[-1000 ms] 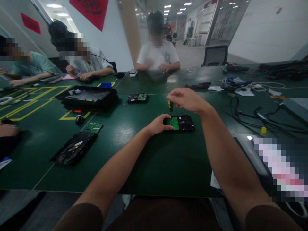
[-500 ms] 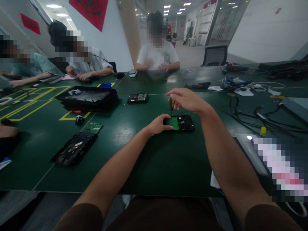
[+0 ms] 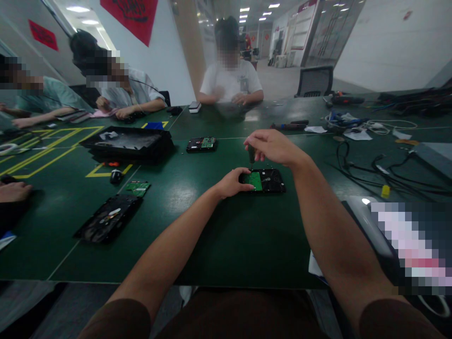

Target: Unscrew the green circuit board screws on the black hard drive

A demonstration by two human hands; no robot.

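A black hard drive (image 3: 272, 181) with a green circuit board (image 3: 254, 181) at its left part lies flat on the green table. My left hand (image 3: 233, 182) grips its left end, thumb on the near edge and fingers on the far edge. Above the drive's far edge, my right hand (image 3: 269, 145) is closed round the dark handle of a screwdriver (image 3: 251, 154). The screwdriver stands upright, its tip pointing down at the far edge of the board. Whether the tip sits in a screw is too small to tell.
Left of me lie another black drive (image 3: 109, 217), a loose circuit board (image 3: 139, 188) and black stacked trays (image 3: 130, 146). A further drive (image 3: 201, 144) is beyond my left hand. Cables (image 3: 374, 165) and a grey case (image 3: 436, 157) are on the right. Several people sit round the table.
The screwdriver handle has turned slightly in my right hand, its yellow part no longer showing. My left hand and the hard drive stay in place. At the far left, another person's hand has shifted.
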